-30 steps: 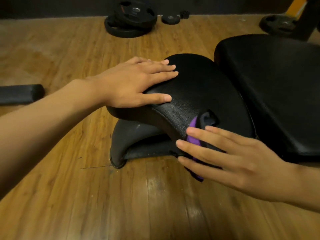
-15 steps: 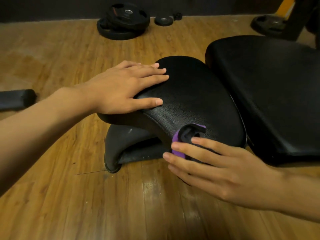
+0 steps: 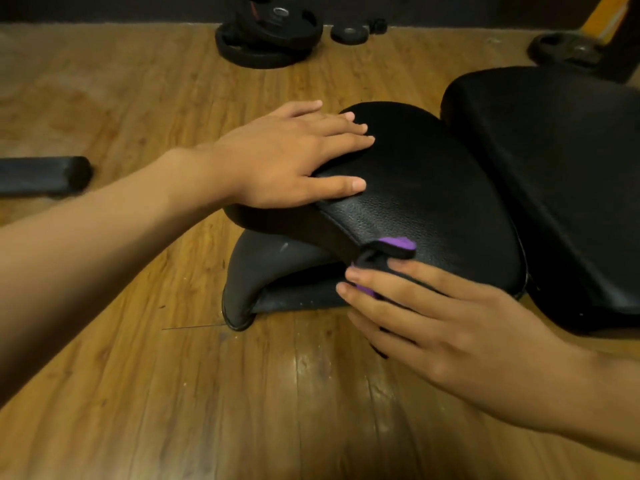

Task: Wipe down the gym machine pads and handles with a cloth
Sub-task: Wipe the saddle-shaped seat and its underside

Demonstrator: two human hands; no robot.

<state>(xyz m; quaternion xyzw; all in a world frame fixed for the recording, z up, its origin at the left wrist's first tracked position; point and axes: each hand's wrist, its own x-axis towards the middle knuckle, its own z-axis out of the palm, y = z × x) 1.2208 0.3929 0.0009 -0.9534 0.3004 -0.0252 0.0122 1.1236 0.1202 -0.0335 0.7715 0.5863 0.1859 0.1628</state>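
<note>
Two flat hands: left hand point(image 3: 277, 157) on the pad point(image 3: 433, 188), right hand point(image 3: 450, 327) pressing the cloth point(image 3: 398, 244) beneath.

Crumpled purple-and-black cloth point(image 3: 394, 247) lies against the near edge of the rounded black pad point(image 3: 433, 199).

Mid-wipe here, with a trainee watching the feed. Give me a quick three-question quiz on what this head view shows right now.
1. True or false: the left hand lies flat, fingers straight, on the curved black pad.
2. Where does the right hand press the purple-and-black cloth? A) the curved pad's near edge B) the larger pad beside it C) the left forearm
3. Fill in: the stacked weight plates lie on the wooden ____.
Key: 1 true; 2 A; 3 floor.
</note>
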